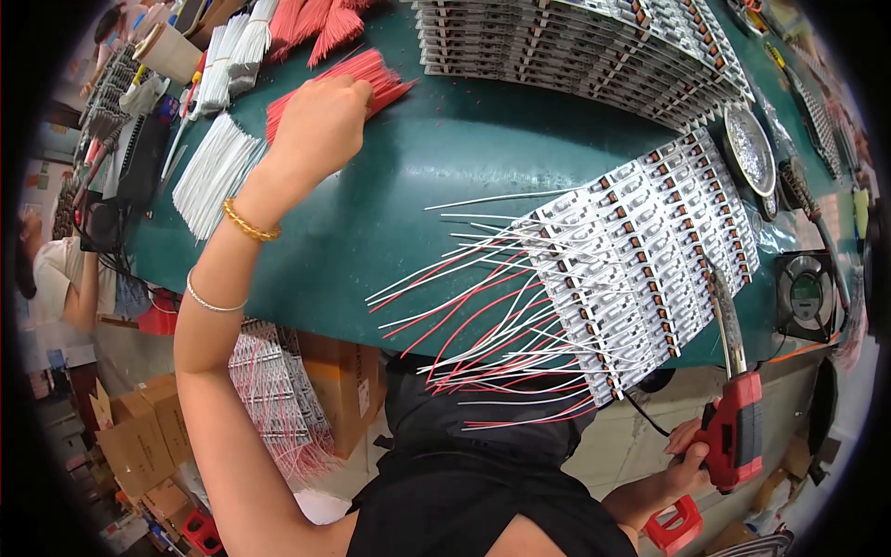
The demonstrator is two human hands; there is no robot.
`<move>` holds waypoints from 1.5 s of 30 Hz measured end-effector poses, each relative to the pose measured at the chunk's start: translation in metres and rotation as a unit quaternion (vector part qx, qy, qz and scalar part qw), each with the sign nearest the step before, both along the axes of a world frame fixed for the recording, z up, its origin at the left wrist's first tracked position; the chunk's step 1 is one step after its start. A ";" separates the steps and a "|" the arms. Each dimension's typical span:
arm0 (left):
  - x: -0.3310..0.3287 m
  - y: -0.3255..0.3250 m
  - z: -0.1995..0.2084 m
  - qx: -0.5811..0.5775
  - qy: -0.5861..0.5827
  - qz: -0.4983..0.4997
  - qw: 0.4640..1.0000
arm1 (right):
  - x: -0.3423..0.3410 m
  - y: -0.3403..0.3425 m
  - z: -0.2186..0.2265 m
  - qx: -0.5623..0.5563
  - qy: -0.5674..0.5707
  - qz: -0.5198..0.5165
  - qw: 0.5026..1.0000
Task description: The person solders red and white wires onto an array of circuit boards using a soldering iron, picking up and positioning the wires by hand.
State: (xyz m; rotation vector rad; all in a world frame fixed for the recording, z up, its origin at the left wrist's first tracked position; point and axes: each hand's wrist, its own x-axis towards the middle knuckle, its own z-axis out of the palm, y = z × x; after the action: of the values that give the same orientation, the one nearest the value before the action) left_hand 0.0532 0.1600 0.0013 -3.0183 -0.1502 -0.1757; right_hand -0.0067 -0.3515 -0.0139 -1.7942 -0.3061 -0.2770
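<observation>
Over a bundle of red wires (380, 84) at the far left of the table, my left hand (325, 116) is closed, its fingertips down at the wires. Whether a wire is pinched in them is hidden. My right hand (685, 464) grips a red and black soldering gun (733, 432) at the lower right. The gun's metal barrel points away from me, its tip over the right part of a panel of small white boards (640, 251). Loose red and white wires (483, 325) stick out from the panel's left edge, some hanging over the table's near edge.
White wires (218, 176) lie left of my left forearm. A tall stack of similar panels (575, 56) stands at the back. A round metal dish (750, 148) and a small square fan (806, 295) sit at the right. Below, a cardboard box (339, 390) stands beside more wired panels (278, 390).
</observation>
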 end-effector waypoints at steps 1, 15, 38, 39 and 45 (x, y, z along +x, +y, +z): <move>-0.002 0.003 -0.001 -0.068 -0.033 0.015 0.997 | 0.000 -0.001 -0.003 0.002 0.002 0.001 1.000; 0.015 -0.050 0.066 0.184 0.018 -0.145 0.972 | 0.013 0.003 -0.011 0.048 0.018 0.059 0.997; 0.033 -0.153 -0.009 -0.507 -0.017 -0.031 0.861 | 0.036 0.079 0.029 0.008 0.160 0.040 0.986; 0.032 -0.155 -0.010 -0.512 -0.014 -0.028 0.858 | 0.035 0.086 0.027 0.032 0.181 -0.003 0.983; 0.030 -0.158 -0.014 -0.471 -0.053 -0.053 0.879 | 0.032 0.092 0.016 0.067 0.206 -0.033 0.976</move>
State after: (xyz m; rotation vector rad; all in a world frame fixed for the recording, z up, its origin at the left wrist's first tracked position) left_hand 0.0835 0.0016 -0.0132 -3.9996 -0.0947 -0.3708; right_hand 0.0249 -0.2596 0.0021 -1.6821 0.0663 0.0326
